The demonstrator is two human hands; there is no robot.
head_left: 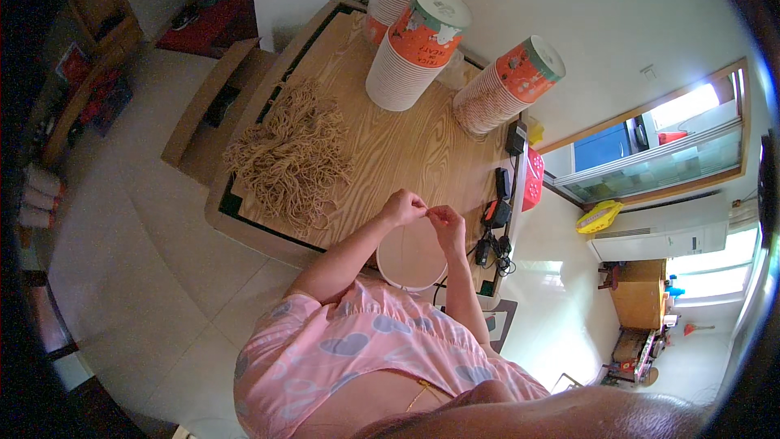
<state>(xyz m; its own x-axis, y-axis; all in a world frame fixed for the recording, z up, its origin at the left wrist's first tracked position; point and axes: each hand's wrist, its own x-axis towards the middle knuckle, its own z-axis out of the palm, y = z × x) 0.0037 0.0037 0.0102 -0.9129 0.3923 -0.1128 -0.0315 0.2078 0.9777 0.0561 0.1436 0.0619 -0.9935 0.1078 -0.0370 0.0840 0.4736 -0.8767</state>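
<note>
Over the near edge of the wooden-topped table, my left hand (404, 207) and my right hand (448, 226) meet fingertip to fingertip. Both are closed in a pinch. What lies between the fingertips is too small to make out. Just beneath them is a round white paper bucket (410, 258), its pale inside facing up, close against my body. To the left of my hands a loose heap of tan cords (292, 154) spreads across the tabletop.
Upside-down stacks of paper buckets, one orange and green (422, 45) and another (512, 85), stand along the table's far side. Black power adapters and cables (494, 215) line the right edge. An open cardboard box (215, 106) sits left of the table (390, 150).
</note>
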